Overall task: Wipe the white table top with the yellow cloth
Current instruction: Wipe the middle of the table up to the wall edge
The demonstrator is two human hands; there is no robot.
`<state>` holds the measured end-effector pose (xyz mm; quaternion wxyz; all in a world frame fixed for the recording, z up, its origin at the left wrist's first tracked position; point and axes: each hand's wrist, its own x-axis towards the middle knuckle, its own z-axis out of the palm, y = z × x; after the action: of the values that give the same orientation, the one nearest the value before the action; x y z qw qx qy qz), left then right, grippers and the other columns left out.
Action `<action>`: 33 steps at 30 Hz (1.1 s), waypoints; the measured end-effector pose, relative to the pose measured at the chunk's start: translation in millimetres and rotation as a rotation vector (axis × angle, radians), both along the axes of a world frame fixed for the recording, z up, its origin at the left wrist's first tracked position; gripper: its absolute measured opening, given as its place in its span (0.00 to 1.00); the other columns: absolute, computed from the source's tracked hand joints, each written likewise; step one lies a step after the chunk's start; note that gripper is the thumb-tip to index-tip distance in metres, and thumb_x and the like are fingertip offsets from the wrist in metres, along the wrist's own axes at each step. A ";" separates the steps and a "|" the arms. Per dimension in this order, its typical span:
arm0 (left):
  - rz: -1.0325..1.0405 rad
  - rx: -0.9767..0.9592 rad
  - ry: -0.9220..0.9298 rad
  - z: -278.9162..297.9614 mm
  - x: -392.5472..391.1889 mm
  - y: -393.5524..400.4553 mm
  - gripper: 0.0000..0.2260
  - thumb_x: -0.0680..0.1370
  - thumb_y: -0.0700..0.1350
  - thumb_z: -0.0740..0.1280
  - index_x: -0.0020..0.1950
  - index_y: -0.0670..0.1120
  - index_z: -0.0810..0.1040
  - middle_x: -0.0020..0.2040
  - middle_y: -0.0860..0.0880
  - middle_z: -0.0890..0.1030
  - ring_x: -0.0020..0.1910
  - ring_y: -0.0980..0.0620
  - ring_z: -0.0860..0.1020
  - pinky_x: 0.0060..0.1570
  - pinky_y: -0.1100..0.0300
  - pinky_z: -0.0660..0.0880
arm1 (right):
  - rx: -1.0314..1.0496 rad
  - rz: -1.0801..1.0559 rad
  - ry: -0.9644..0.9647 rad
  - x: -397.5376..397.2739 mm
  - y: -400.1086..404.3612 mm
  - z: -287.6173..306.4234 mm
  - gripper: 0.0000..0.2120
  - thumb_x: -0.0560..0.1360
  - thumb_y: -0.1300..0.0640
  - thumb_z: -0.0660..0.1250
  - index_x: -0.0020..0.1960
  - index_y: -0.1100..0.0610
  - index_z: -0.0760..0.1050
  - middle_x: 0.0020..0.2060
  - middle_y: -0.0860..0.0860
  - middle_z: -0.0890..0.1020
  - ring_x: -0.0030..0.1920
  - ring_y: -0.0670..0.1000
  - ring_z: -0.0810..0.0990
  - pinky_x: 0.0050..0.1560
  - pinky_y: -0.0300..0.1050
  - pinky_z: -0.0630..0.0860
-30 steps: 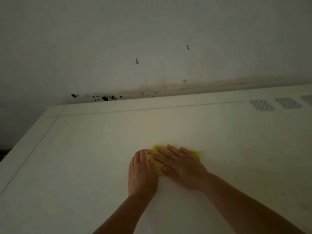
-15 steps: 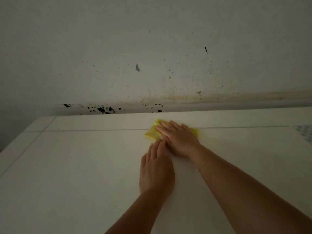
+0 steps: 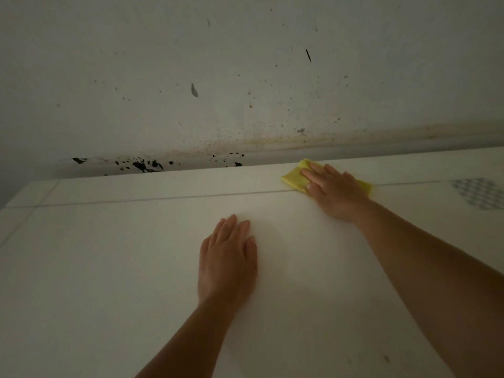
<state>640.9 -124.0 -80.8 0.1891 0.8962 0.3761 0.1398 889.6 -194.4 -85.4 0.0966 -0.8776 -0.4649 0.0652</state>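
Dim room, head cam looks down over a white table top (image 3: 109, 268). The person's right hand (image 3: 334, 193) lies flat, palm down, on the yellow cloth (image 3: 296, 177), fingers straight & close together, pointing far-left. Not pinching; the hand presses the cloth onto the surface. Cloth sits at the far edge of the table, right of centre, just beside the wall (image 3: 245, 77); its near part lies over a thin seam line (image 3: 163, 198) that runs left-right across the top. Yellow shows at the far-left of the hand & a small strip at its right; the rest is hidden under the palm.

Left hand (image 3: 227, 259) rests flat on bare table, nearer & to the left, well apart from the cloth, fingers together, empty. Both forearms are bare.

Wall is speckled w/ dark spots, black blotches (image 3: 141, 164) low at left, yellowish stain band along the base. Grey patterned patch (image 3: 480, 192) on the table at far right.
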 end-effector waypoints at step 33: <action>-0.076 0.014 0.093 16.8 -60.2 -76.3 0.15 0.77 0.46 0.55 0.62 0.48 0.74 0.64 0.43 0.76 0.62 0.39 0.73 0.61 0.49 0.70 | 0.099 0.417 0.302 -235.8 -218.0 10.3 0.20 0.79 0.52 0.59 0.69 0.40 0.63 0.68 0.31 0.54 0.72 0.40 0.46 0.70 0.44 0.40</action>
<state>580.7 -200.4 -64.0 0.1703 0.9166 0.3494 0.0936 653.8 -412.4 -75.1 0.1923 -0.7373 -0.6188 0.1909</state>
